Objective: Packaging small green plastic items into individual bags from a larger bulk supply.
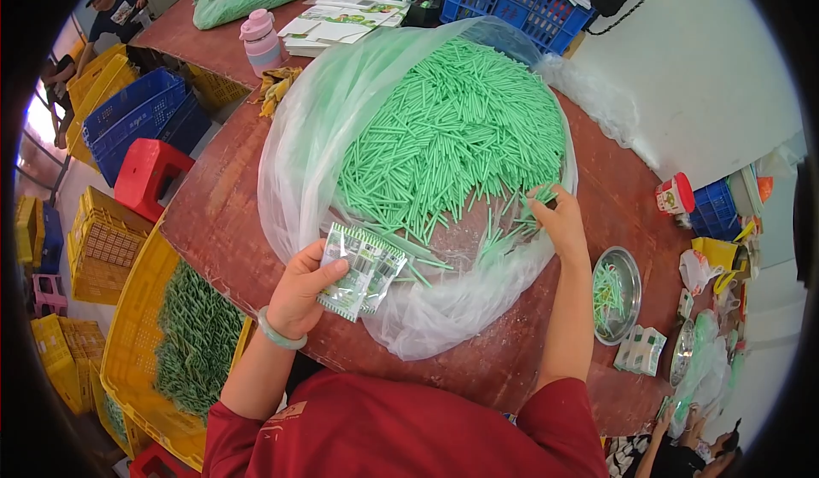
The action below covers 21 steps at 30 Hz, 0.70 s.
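Note:
My left hand (303,283), with a pale bangle at its wrist, grips a few flat green-and-white printed packets (356,273) by their left side. They are held over the near left edge of a large clear plastic bag (441,318). Heaped inside the spread-out bag are a great many thin green sticks (461,126). At the heap's near right side, my right hand (558,219) pinches a small bunch of green sticks (542,194) between thumb and fingers. Several loose sticks (419,273) lie on the bag below the packets.
A metal bowl (630,299) of sticks and small white-and-green boxes (640,350) stand on the red table (211,222) at right. Farther back are a pink bottle (260,42) and blue crate (512,4). A yellow crate (137,324) of green packets stands left. Other people (118,10) are nearby.

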### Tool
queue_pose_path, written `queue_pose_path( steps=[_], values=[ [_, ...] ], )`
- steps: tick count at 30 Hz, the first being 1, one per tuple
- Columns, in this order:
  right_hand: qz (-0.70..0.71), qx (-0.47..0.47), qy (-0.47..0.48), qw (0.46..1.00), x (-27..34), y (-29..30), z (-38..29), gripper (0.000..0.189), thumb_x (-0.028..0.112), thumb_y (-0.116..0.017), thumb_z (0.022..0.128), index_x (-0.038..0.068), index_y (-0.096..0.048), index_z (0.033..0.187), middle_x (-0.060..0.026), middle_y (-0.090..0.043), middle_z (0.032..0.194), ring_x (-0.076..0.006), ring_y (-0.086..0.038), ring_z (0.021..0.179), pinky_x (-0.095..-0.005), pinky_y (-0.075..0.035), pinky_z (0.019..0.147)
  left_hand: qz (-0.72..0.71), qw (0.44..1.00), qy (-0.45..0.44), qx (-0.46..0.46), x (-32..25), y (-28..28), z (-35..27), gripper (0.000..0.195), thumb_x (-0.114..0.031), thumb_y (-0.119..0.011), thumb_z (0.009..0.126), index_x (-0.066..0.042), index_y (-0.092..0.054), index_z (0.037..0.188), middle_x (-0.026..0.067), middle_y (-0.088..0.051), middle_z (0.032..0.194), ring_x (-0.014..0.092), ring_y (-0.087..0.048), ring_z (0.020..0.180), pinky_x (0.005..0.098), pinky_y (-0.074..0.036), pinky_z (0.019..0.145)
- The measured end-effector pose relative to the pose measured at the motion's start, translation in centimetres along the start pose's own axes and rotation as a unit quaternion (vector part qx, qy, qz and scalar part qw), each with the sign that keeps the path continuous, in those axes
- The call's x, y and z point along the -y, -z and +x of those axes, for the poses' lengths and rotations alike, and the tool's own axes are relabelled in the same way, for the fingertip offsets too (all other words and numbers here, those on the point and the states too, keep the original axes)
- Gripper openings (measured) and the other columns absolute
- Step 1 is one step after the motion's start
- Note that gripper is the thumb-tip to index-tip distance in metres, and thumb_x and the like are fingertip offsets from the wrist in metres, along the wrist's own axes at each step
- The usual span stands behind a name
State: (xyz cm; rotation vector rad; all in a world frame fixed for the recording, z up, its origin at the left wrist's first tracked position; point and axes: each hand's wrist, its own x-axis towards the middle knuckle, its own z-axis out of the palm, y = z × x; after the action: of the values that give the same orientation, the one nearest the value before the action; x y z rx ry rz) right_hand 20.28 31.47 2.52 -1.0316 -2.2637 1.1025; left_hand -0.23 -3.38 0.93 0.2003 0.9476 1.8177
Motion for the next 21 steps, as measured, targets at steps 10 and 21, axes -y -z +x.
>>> queue_pose_path(
  steps=[10, 21],
  values=[
    [0.006, 0.107, 0.064, 0.992, 0.6, -8.8, -1.2, 0.016, 0.009, -0.073, 0.073, 0.004, -0.066, 0.086, -0.0096, -0.059, 0.089, -0.0227, -0.058, 0.08, -0.0323, -0.047, 0.07, 0.032, 0.999, -0.014, 0.022, 0.4, -1.7, 0.9, 0.024, -0.004, -0.061, 0.09, 0.002, -0.061, 0.113, 0.0058, -0.067, 0.105, 0.011, -0.063, 0.093, 0.0258, -0.05, 0.082],
    [-0.019, 0.072, 0.109, 0.991, 0.2, -8.4, -0.8, 0.017, 0.009, -0.07, 0.072, 0.005, -0.067, 0.088, -0.0113, -0.055, 0.087, -0.0267, -0.055, 0.084, -0.0332, -0.043, 0.077, 0.261, 0.957, -0.128, -0.01, 1.8, -1.8, 2.3, 0.013, -0.007, -0.063, 0.09, 0.001, -0.063, 0.1, -0.0035, -0.061, 0.086, 0.005, -0.051, 0.078, 0.0215, -0.043, 0.07]
  ],
)
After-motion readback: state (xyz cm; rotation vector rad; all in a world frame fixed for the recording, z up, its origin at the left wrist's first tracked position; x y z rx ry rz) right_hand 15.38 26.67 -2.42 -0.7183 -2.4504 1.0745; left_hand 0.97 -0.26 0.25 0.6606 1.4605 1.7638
